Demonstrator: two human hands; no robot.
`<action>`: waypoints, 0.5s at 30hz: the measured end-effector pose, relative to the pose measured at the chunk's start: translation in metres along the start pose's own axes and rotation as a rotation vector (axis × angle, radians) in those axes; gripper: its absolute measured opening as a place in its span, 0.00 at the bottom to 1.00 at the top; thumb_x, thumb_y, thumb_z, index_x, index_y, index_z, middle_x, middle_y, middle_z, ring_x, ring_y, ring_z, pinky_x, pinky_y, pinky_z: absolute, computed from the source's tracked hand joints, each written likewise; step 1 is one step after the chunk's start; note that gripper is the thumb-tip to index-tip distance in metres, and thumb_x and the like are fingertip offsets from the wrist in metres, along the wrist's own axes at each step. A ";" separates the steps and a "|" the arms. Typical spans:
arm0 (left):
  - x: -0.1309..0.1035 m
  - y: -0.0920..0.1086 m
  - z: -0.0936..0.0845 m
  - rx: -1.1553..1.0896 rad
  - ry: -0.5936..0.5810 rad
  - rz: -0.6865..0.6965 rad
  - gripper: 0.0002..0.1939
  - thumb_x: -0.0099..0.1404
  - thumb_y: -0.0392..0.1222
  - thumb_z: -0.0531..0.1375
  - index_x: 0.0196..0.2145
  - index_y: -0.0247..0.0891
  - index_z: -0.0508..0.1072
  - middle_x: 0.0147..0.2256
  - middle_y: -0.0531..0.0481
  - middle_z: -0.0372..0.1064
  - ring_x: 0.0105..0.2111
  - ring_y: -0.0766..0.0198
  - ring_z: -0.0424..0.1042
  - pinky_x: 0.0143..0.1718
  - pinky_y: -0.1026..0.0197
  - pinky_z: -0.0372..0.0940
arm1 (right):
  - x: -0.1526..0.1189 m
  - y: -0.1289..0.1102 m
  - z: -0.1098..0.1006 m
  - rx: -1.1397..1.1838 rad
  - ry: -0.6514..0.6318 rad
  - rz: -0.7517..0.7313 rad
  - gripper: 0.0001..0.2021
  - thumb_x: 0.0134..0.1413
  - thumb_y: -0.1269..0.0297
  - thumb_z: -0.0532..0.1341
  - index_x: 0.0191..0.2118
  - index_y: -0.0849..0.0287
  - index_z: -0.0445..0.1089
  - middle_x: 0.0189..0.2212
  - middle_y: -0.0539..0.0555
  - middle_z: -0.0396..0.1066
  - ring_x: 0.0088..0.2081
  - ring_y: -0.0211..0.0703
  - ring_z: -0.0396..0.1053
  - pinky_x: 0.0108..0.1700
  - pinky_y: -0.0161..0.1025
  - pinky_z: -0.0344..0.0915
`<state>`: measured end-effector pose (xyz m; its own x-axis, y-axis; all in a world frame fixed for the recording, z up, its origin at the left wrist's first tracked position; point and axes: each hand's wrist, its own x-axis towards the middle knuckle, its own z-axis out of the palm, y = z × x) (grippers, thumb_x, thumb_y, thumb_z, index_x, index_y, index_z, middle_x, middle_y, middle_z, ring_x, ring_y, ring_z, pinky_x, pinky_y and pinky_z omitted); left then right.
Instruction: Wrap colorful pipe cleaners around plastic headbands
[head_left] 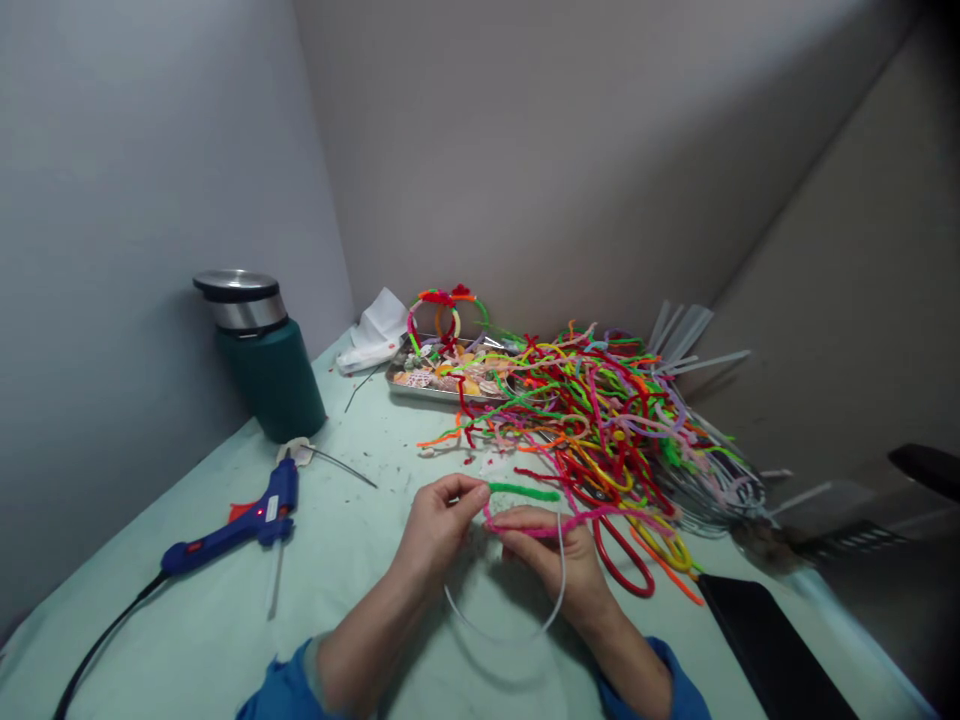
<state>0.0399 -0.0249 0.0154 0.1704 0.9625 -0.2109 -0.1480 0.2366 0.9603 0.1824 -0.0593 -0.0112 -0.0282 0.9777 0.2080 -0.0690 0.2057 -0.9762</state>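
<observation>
Both hands meet low in the middle of the head view, above the table. My left hand (447, 515) pinches near where a green pipe cleaner (525, 491) and a pink pipe cleaner (600, 517) come together. My right hand (559, 555) has its fingers closed on the pink pipe cleaner, whose long loose end runs off to the right. Below the hands hangs a thin white hoop (517, 638), curving from one hand to the other; its upper part is hidden by fingers and pipe cleaner.
A heap of colourful pipe cleaners (600, 400) spreads behind the hands, beside a metal tray (420, 390) of small pieces. At left are a blue glue gun (232, 530) with a cord and a green bottle (274, 380). A black flat object (772, 645) lies at right.
</observation>
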 end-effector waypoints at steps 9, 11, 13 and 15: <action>-0.001 0.005 -0.001 -0.078 -0.063 -0.070 0.18 0.48 0.52 0.66 0.26 0.34 0.68 0.12 0.64 0.45 0.12 0.77 0.41 0.14 0.69 0.38 | 0.003 -0.002 -0.002 0.034 0.010 -0.114 0.05 0.46 0.70 0.66 0.30 0.51 0.78 0.30 0.53 0.76 0.33 0.45 0.71 0.30 0.37 0.69; 0.000 0.004 -0.001 -0.043 -0.041 -0.045 0.17 0.48 0.51 0.65 0.25 0.33 0.69 0.12 0.63 0.47 0.12 0.77 0.42 0.14 0.69 0.39 | 0.003 0.000 -0.002 0.038 0.005 -0.113 0.06 0.45 0.70 0.66 0.29 0.51 0.78 0.30 0.53 0.76 0.35 0.46 0.71 0.32 0.38 0.70; 0.001 0.002 -0.002 0.007 -0.016 -0.005 0.16 0.48 0.51 0.65 0.25 0.33 0.70 0.12 0.61 0.51 0.13 0.76 0.45 0.15 0.69 0.41 | 0.003 0.001 -0.002 0.038 0.004 -0.108 0.05 0.45 0.70 0.66 0.29 0.51 0.78 0.29 0.52 0.76 0.36 0.47 0.72 0.35 0.40 0.70; 0.003 0.000 -0.003 0.074 0.004 0.052 0.14 0.50 0.49 0.64 0.24 0.33 0.72 0.14 0.58 0.57 0.15 0.74 0.51 0.17 0.69 0.47 | 0.002 0.002 -0.001 0.029 0.008 -0.105 0.05 0.45 0.70 0.66 0.29 0.52 0.78 0.29 0.53 0.76 0.36 0.47 0.72 0.37 0.42 0.70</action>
<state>0.0376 -0.0220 0.0148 0.1606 0.9738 -0.1609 -0.0837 0.1758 0.9809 0.1834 -0.0566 -0.0125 -0.0109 0.9511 0.3086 -0.0999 0.3060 -0.9468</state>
